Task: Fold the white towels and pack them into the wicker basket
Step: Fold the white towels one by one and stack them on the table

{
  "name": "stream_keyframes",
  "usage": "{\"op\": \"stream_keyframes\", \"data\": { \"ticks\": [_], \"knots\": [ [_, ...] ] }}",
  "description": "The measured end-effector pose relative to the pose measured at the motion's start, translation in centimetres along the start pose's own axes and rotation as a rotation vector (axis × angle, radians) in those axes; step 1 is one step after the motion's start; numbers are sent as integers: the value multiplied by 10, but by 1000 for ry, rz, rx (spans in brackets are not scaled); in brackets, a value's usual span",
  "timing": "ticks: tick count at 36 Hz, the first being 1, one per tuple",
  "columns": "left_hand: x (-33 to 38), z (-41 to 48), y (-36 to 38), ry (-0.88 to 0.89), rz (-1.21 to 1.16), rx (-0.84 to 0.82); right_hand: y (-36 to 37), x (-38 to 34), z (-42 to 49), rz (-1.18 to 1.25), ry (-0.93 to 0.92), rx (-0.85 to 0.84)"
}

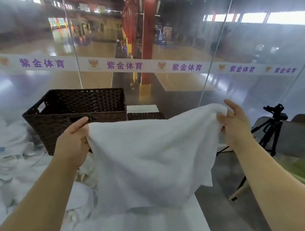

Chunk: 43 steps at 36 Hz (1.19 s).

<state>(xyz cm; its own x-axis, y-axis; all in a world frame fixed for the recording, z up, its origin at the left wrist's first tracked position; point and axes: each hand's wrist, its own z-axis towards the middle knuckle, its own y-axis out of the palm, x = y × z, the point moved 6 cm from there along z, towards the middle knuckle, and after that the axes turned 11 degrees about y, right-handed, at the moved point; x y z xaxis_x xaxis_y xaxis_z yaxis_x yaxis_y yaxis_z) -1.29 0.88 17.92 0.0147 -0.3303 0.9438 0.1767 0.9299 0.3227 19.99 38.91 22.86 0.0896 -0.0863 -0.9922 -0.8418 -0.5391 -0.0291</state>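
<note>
A white towel (149,157) hangs spread in the air in front of me, above a white table (184,226). My left hand (73,141) pinches its upper left corner. Its upper right corner is pinched by my right hand (234,121). Behind the towel, at the left, stands a dark brown wicker basket (71,110); its inside is in shadow and I cannot tell what it holds. The towel hides the basket's near right corner.
A heap of crumpled white towels (11,163) lies at the left of the table. A second, lower wicker basket (146,115) holding something white sits right of the first. A glass wall stands behind. A camera tripod (270,133) stands on the floor at the right.
</note>
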Motion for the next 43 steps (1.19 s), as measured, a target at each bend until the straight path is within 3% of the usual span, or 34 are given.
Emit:
{"op": "stream_keyframes", "data": {
  "ticks": [2,5,11,21,27,32,38,43],
  "knots": [
    [11,-5,-7,-35,-42,12,1,-2,-9,84,86,-57],
    [-2,-21,-13,-246,-4,-42,16,3,-32,34,261,-168],
    [-13,-49,-45,-262,182,-85,19,12,-68,-171,182,-137],
    [66,-74,-77,191,498,-50,2,-18,-117,-464,-144,-47],
    [96,-103,-83,418,559,9,-18,-22,-145,-466,-245,217],
    [107,-123,-92,640,641,65,-24,-17,-173,-507,-375,279],
    [93,-132,-104,555,512,6,-33,-1,-197,-503,-286,146],
    [90,-135,-106,569,530,-31,-41,-2,-204,-524,-265,167]
  ]
}}
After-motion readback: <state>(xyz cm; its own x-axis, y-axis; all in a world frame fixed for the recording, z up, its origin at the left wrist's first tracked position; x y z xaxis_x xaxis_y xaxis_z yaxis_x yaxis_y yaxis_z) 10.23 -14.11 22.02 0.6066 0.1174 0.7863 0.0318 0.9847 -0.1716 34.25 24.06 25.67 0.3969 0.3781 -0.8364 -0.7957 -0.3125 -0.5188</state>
